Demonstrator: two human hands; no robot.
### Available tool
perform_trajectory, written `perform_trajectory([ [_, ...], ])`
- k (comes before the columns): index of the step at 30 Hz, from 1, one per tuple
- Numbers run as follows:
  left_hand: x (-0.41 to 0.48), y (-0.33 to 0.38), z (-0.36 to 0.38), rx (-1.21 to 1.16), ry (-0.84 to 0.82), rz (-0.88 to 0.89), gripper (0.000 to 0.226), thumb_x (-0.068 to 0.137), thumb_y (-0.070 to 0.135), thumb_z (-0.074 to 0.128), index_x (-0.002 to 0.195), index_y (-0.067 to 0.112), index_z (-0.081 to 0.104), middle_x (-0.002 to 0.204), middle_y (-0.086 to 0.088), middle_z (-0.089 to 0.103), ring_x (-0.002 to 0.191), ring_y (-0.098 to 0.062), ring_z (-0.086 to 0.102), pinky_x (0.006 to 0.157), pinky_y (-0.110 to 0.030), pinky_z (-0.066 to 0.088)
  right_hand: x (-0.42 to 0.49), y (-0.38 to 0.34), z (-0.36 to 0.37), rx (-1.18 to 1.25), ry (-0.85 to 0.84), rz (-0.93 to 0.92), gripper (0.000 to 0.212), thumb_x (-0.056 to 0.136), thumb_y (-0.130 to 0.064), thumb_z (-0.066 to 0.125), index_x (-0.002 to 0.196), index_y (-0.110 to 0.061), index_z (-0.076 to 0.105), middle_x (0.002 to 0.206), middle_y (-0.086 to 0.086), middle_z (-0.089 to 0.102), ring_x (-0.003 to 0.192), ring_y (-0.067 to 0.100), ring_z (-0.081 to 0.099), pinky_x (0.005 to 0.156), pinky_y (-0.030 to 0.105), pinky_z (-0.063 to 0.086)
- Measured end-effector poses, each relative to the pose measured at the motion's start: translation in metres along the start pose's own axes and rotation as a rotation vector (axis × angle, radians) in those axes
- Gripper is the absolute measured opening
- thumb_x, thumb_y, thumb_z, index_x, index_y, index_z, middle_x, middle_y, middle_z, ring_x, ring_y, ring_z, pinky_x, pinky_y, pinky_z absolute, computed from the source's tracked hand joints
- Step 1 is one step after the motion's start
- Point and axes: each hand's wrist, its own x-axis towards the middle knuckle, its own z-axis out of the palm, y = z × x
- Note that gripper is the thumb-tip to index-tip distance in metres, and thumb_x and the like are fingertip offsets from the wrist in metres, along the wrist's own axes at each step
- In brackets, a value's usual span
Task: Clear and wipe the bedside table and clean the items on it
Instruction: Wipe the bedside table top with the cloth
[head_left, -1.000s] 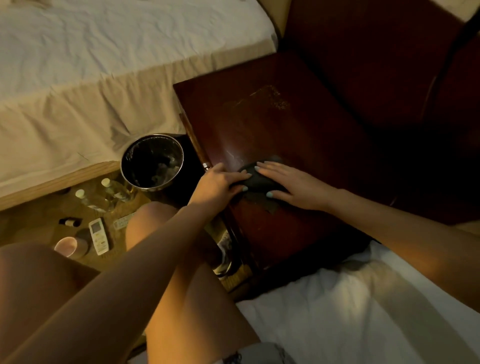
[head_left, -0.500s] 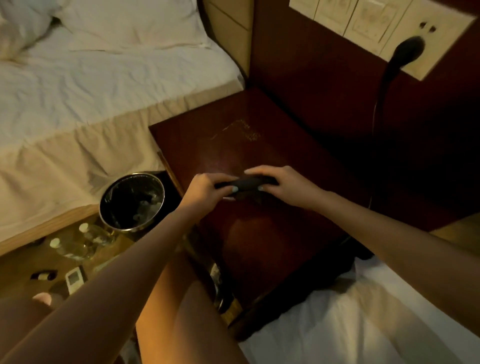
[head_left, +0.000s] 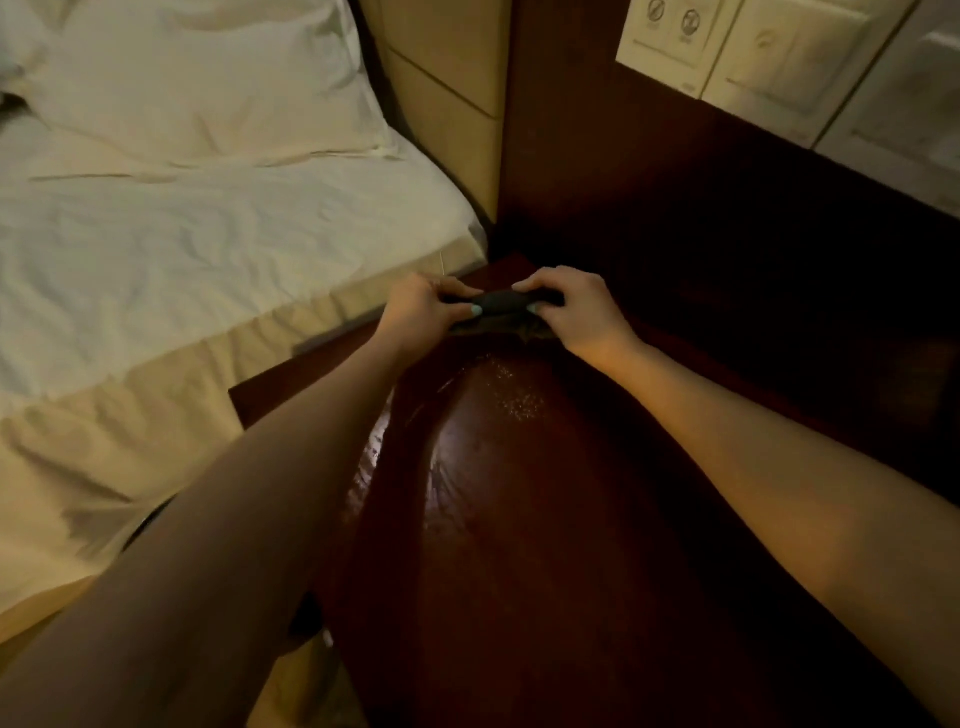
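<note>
Head camera: my left hand (head_left: 421, 317) and my right hand (head_left: 582, 312) each pinched one end of the dark cloth (head_left: 501, 304) between thumb and curled fingers. It was bunched into a short roll between them. Its lower fold hung toward the wood; I could not tell if it touched.

One second before, both palms lay flat on this cloth near the front edge of the bedside table (head_left: 545, 545). Then I gathered it up, and now it was at the far end of the top, close to the wall. The pale specks (head_left: 514, 400) that were beyond the cloth before were now on my side of it, still on the wood. So I think this part was not wiped yet, and a stroke pulled toward me would take them. The near surface had a wet shine.

I counted two hands, one cloth, one table and one patch of specks. Further out were one bed (head_left: 208, 249) with one whole pillow (head_left: 197, 88), and three pale wall plates (head_left: 670, 57).
</note>
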Motion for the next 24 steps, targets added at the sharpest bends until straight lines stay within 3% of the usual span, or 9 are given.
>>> perform_trajectory([
  [4, 0.024, -0.034, 0.006, -0.023, -0.027, 0.018, 0.019, 0.083, 0.01, 0.074, 0.102, 0.013, 0.076, 0.087, 0.002, 0.07, 0.077, -0.01, 0.063, 0.075, -0.025, 0.051, 0.016, 0.019, 0.026, -0.062, -0.01, -0.012, 0.031, 0.089, 0.001, 0.057, 0.116, -0.011, 0.067, 0.115, 0.004, 0.063, 0.111, 0.014, 0.056, 0.097, 0.014, 0.036],
  [7, 0.024, -0.046, 0.003, 0.11, -0.069, 0.149, 0.023, 0.085, 0.015, 0.072, 0.108, 0.01, 0.074, 0.096, 0.003, 0.064, 0.09, -0.011, 0.06, 0.081, -0.017, 0.044, 0.001, 0.033, 0.028, -0.096, -0.028, -0.03, 0.033, 0.094, -0.012, 0.057, 0.126, -0.017, 0.061, 0.118, -0.002, 0.062, 0.113, 0.008, 0.047, 0.092, 0.004, 0.027],
  [11, 0.023, -0.042, -0.001, 0.223, -0.167, 0.235, 0.031, 0.089, 0.024, 0.069, 0.119, 0.021, 0.07, 0.105, 0.005, 0.061, 0.098, -0.011, 0.058, 0.085, -0.021, 0.039, -0.011, 0.037, 0.019, -0.198, -0.137, -0.025, 0.04, 0.095, -0.033, 0.054, 0.135, -0.025, 0.052, 0.127, -0.011, 0.05, 0.12, 0.005, 0.039, 0.099, 0.017, 0.024],
  [14, 0.022, -0.036, -0.001, 0.143, -0.194, 0.229, 0.036, 0.083, 0.03, 0.074, 0.119, 0.031, 0.068, 0.114, 0.006, 0.063, 0.106, -0.011, 0.058, 0.094, -0.026, 0.043, -0.011, 0.034, 0.02, -0.212, -0.136, -0.01, 0.045, 0.09, -0.033, 0.062, 0.134, -0.026, 0.054, 0.127, -0.007, 0.048, 0.118, 0.009, 0.04, 0.1, 0.021, 0.025],
  [19, 0.02, -0.031, 0.004, 0.231, -0.171, 0.213, 0.022, 0.079, 0.018, 0.079, 0.1, 0.016, 0.075, 0.099, -0.001, 0.059, 0.094, -0.02, 0.059, 0.086, -0.032, 0.044, -0.005, 0.022, 0.018, -0.307, -0.131, -0.012, 0.041, 0.091, -0.029, 0.062, 0.131, -0.026, 0.056, 0.113, -0.008, 0.052, 0.113, 0.011, 0.041, 0.095, 0.019, 0.025],
  [24, -0.005, -0.025, -0.003, 0.255, -0.245, 0.244, 0.019, 0.077, 0.015, 0.08, 0.095, 0.011, 0.076, 0.088, 0.007, 0.056, 0.085, -0.013, 0.057, 0.078, -0.023, 0.04, -0.037, 0.01, 0.019, -0.265, -0.181, -0.006, 0.038, 0.092, -0.02, 0.061, 0.13, -0.023, 0.058, 0.1, -0.008, 0.049, 0.095, 0.007, 0.043, 0.083, 0.015, 0.028],
])
